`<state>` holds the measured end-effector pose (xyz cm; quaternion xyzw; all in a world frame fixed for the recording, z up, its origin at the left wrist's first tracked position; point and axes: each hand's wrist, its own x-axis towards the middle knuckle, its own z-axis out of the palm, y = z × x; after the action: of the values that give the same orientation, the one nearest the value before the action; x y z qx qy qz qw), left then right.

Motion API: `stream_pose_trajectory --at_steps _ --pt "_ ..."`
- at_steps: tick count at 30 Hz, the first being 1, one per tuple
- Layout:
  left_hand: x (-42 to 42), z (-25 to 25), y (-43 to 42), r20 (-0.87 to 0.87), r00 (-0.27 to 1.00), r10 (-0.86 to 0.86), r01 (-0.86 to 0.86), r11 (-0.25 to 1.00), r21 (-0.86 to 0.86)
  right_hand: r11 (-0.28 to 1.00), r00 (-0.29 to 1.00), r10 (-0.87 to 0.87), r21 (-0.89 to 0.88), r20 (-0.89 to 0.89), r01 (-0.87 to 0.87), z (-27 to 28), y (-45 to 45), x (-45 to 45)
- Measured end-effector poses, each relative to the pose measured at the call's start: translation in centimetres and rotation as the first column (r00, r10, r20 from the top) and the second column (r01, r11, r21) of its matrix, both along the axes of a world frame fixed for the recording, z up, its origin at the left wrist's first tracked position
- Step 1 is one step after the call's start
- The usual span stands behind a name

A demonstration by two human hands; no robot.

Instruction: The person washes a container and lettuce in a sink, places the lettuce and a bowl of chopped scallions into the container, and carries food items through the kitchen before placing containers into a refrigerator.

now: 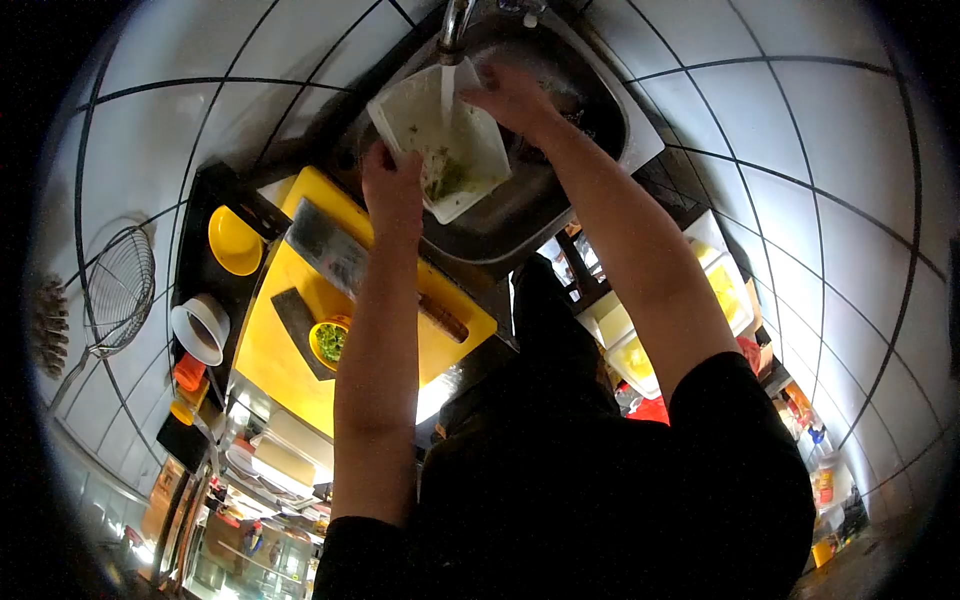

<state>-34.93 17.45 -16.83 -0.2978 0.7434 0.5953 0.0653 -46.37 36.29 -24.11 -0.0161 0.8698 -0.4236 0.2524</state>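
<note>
A white rectangular container (pixel 470 150) is tilted over the dark metal sink (pixel 490 235), with green scraps inside. Water runs into it from the faucet (pixel 456 25). My left hand (pixel 392 180) grips the container's left edge, fingers wrapped round the rim. At the upper right, my right hand (pixel 512 98) is beside the container's far rim, its thumb and fingers apart over the opening. On the yellow cutting board (pixel 280 350), left of the sink, lie a cleaver (pixel 325 245) and a small yellow bowl of chopped greens (pixel 329 342).
A yellow bowl (pixel 236 241) and a white bowl (pixel 201 330) stand left of the board. A wire strainer (pixel 120 290) hangs on the tiled wall. White containers with yellow contents (pixel 635 358) are right of my body.
</note>
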Motion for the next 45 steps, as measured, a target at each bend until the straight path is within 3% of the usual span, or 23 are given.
stream_pose_trajectory --at_steps 1,4,7,10,13,16,18,19,20,22,25,27,31,34,35,36,37,39,41,42,43,44,45 --pt "0.1 -0.7 0.0 -0.027 0.997 0.073 -0.07 0.991 0.115 1.0 0.992 -0.005 -0.026 0.125 0.008 -0.1 0.1 0.1" --pt "0.4 -1.7 0.5 -0.127 0.989 0.083 -0.057 0.979 0.194 0.998 0.948 0.012 -0.064 0.319 0.009 2.3 1.0 1.7" --pt "0.2 -2.6 0.7 -0.119 0.986 0.113 -0.05 0.898 0.437 0.998 0.987 -0.054 -0.029 0.154 0.059 3.2 1.1 2.3" --pt "0.3 -3.2 0.6 0.108 0.97 0.217 -0.239 0.782 0.576 0.991 0.992 0.097 0.084 0.079 -0.104 3.9 1.2 1.4" --pt "0.0 -4.9 0.1 0.323 0.921 0.218 -0.366 0.768 0.526 1.0 0.999 0.024 0.013 -0.038 -0.023 3.4 1.3 1.7" --pt "0.3 -5.6 0.5 0.335 0.903 0.267 -0.429 0.551 0.716 0.96 0.847 0.219 0.262 -0.485 -0.098 3.7 3.1 1.7" --pt "0.6 -4.5 0.9 0.267 0.931 0.248 -0.363 0.575 0.734 0.971 0.944 -0.203 0.069 -0.262 0.228 3.6 3.1 2.6" --pt "0.7 -3.5 1.1 0.232 0.944 0.236 -0.328 0.588 0.739 0.916 0.91 -0.398 0.005 -0.114 0.401 3.0 3.2 3.1" --pt "0.8 -2.6 1.5 0.163 0.959 0.232 -0.278 0.666 0.693 0.857 0.86 -0.491 -0.1 0.138 0.506 2.5 3.0 3.5" --pt "0.9 -0.8 2.2 0.027 0.98 0.196 -0.176 0.801 0.572 0.652 0.61 -0.493 -0.2 0.62 0.731 0.3 2.1 4.7" --pt "0.9 2.2 3.0 0.045 0.974 0.224 -0.228 0.949 0.219 0.445 0.412 -0.483 -0.189 0.773 0.876 -2.4 -0.2 6.1" --pt "1.7 0.8 1.9 -0.06 0.989 0.133 -0.14 0.982 -0.127 0.449 0.396 -0.517 -0.153 0.759 0.88 0.0 -1.3 6.4" --pt "2.6 3.1 2.3 -0.175 0.982 -0.066 -0.055 0.792 -0.608 0.448 0.382 -0.474 -0.155 0.793 0.88 -0.1 -3.3 5.8" --pt "4.1 3.4 2.1 -0.364 0.921 -0.138 -0.133 0.767 -0.627 0.205 0.168 -0.254 -0.116 0.953 0.972 -0.8 -4.5 4.9" --pt "4.5 3.4 2.0 -0.428 0.886 -0.179 -0.163 0.745 -0.647 0.153 0.204 -0.238 -0.171 0.95 0.973 -0.9 -5.1 4.9" --pt "5.1 2.7 0.8 -0.39 0.871 -0.299 -0.141 0.609 -0.781 0.102 0.242 -0.223 -0.224 0.944 0.969 -0.6 -5.8 5.1" --pt "5.4 3.1 0.6 -0.379 0.869 -0.317 -0.137 0.582 -0.802 0.051 0.279 -0.212 -0.274 0.937 0.96 -0.9 -6.4 5.3" --pt "5.9 3.9 0.7 -0.36 0.867 -0.345 -0.137 0.529 -0.838 0.28 0.63 -0.175 -0.575 0.757 0.769 -5.2 -7.3 4.9" --pt "5.8 3.8 1.4 -0.344 0.916 -0.205 -0.164 0.592 -0.789 0.446 0.716 -0.179 -0.593 0.675 0.671 -4.7 -7.0 4.7" --pt "5.7 3.7 1.7 -0.33 0.935 -0.132 -0.182 0.619 -0.764 0.501 0.659 -0.242 -0.49 0.712 0.714 -0.2 -5.8 4.2" --pt "5.3 3.7 1.9 -0.295 0.955 -0.042 -0.171 0.733 -0.658 0.547 0.6 -0.307 -0.38 0.738 0.746 2.7 -4.5 3.9" --pt "4.6 3.6 2.1 -0.246 0.968 0.044 -0.173 0.827 -0.535 0.905 0.861 -0.248 -0.211 0.444 0.369 3.0 -3.1 3.6" --pt "4.0 3.6 2.4 -0.183 0.975 0.125 -0.19 0.897 -0.399 0.989 0.986 0.017 0.14 0.167 -0.041 2.8 -1.5 3.4"
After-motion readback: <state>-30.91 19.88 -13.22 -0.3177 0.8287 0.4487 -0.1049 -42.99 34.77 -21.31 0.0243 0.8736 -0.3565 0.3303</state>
